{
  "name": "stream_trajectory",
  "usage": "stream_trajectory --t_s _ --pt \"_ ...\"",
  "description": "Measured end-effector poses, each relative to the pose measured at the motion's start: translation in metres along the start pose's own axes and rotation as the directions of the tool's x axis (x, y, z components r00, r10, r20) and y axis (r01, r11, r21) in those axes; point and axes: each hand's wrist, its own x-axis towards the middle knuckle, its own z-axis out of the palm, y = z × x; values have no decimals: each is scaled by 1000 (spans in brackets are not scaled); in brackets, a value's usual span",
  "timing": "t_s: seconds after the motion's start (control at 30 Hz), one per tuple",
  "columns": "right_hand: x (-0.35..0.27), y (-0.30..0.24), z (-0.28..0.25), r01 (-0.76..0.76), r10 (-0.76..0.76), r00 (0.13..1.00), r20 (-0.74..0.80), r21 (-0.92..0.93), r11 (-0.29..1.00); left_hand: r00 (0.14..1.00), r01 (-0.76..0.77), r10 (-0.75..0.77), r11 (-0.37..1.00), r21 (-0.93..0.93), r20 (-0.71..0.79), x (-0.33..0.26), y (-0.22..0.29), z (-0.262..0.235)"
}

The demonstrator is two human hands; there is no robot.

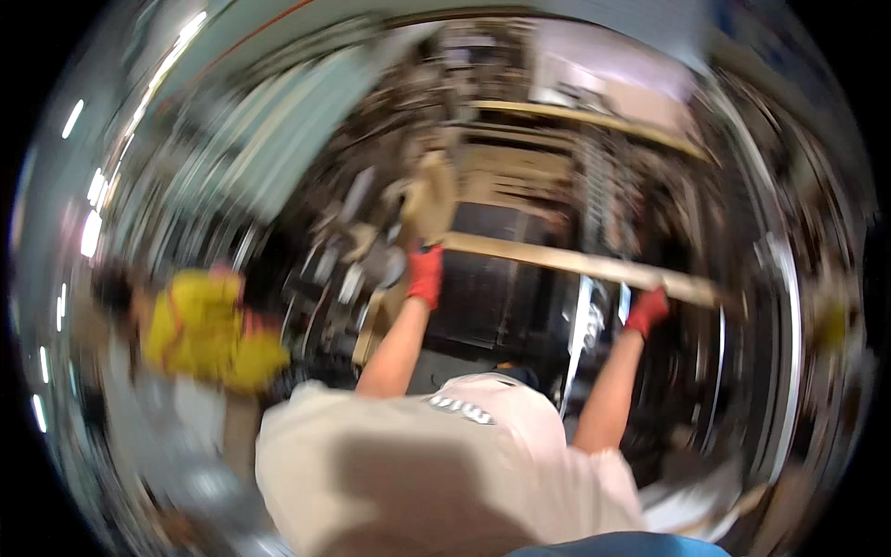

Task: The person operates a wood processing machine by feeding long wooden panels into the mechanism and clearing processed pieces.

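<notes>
A long, narrow wooden board spans the space in front of me, sloping slightly down to the right. My left hand, in a red glove, is closed at the board's left end. Farther right, my right hand, also red-gloved, grips the board from the near side, short of its right end. Just beyond my left hand is a tan, flat-looking piece; blur hides whether it touches the hand. Below the board lies a dark, panel-like surface. Motion smears the finger details.
A person in a yellow top is at the left. Another long yellowish board or rail runs across the far side. Pale green sheets or panels stand at the far left. A bright metal rail curves along the right.
</notes>
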Motion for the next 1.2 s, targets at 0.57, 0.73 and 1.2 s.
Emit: stream_trajectory --t_s 0.57,0.73,1.2 --pt "13 -5 -7 -551 551 834 39 104 828 990 65 -81 988 -141 -113 -9 7 17" --pt "11 -4 -9 -501 499 865 40 27 865 988 -67 12 933 -355 -154 -3 -21 31" --pt "7 -11 -18 -469 467 883 -43 -39 882 998 -10 -2 977 -214 -58 -6 -21 27"
